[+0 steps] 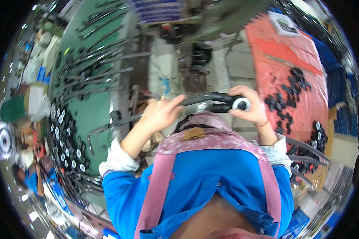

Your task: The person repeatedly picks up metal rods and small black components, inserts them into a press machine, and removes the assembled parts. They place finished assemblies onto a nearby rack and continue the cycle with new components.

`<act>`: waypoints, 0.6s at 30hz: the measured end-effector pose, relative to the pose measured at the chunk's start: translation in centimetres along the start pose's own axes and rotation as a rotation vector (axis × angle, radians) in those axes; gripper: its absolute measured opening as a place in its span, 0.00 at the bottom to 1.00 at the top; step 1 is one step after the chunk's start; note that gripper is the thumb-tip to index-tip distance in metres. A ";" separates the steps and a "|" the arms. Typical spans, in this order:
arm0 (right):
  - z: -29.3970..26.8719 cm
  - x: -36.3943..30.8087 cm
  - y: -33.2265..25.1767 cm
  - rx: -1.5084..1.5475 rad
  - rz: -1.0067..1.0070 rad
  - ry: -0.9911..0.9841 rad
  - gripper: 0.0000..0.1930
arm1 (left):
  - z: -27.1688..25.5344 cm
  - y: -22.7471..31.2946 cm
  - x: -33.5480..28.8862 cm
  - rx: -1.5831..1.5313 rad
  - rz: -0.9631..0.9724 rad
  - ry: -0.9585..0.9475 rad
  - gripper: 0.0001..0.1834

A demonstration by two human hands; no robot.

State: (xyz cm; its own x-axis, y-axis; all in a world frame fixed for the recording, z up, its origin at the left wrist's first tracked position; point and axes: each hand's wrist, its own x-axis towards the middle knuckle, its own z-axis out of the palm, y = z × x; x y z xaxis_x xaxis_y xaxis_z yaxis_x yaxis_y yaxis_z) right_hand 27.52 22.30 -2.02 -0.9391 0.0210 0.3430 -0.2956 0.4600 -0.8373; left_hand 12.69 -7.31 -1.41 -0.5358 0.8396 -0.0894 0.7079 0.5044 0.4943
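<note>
In front of my apron, a dark bent metal tube (pixel 197 99) runs between my two hands. My left hand (pixel 161 112) is closed around the tube, and a grey length of it seems to carry on past the wrist to the left. At the tube's right end, the fingers and thumb of my right hand (pixel 249 105) grip a short black cylindrical fitting (pixel 221 107) with a white ring (pixel 242 104) on its end. Whether the fitting is joined to the tube is hidden by the fingers.
Several long dark bent tubes lie on the green table (pixel 83 113) at left, with a pile of black fittings with white ends (pixel 68 145). The red-covered table (pixel 301 105) at right carries loose black pieces (pixel 293 81) and a white package (pixel 283 24). Another person (pixel 30 179) is at far left.
</note>
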 end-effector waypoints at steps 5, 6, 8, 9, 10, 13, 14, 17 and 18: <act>2.2 4.1 -0.7 0.071 0.022 -0.082 0.14 | -2.1 -2.6 -0.6 0.110 0.117 -0.013 0.19; 3.5 4.7 -0.7 0.160 0.019 -0.093 0.14 | -2.3 -3.1 -0.7 0.115 0.146 0.009 0.19; 5.9 5.5 -1.1 0.142 0.062 -0.159 0.13 | -2.3 -4.1 -1.1 0.132 0.207 0.059 0.18; 6.7 6.0 -1.2 0.173 0.062 -0.115 0.13 | -2.5 -4.9 -1.0 0.127 0.210 0.086 0.16; 7.6 6.4 -1.3 0.186 0.136 -0.063 0.13 | -2.6 -5.6 -1.2 0.119 0.193 0.101 0.16; 10.0 7.1 -1.3 0.259 0.316 0.124 0.12 | -2.7 -7.2 -1.2 0.101 0.164 0.117 0.16; 10.6 7.6 -1.1 0.207 0.299 0.186 0.12 | -2.7 -7.6 -0.9 0.086 0.130 0.093 0.16; 10.8 9.3 0.0 0.155 0.345 0.259 0.13 | -3.1 -8.3 1.0 0.124 0.094 0.055 0.17; 10.7 9.9 0.3 0.170 0.358 0.271 0.13 | -3.4 -8.4 1.7 0.139 0.087 0.061 0.17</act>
State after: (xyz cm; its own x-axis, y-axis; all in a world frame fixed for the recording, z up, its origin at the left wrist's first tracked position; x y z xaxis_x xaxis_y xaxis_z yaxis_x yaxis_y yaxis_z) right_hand 16.26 13.20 -3.46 -0.9143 0.3924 0.1002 -0.0078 0.2304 -0.9731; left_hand 4.26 -10.81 -2.80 -0.4942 0.8693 0.0033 0.8070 0.4574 0.3735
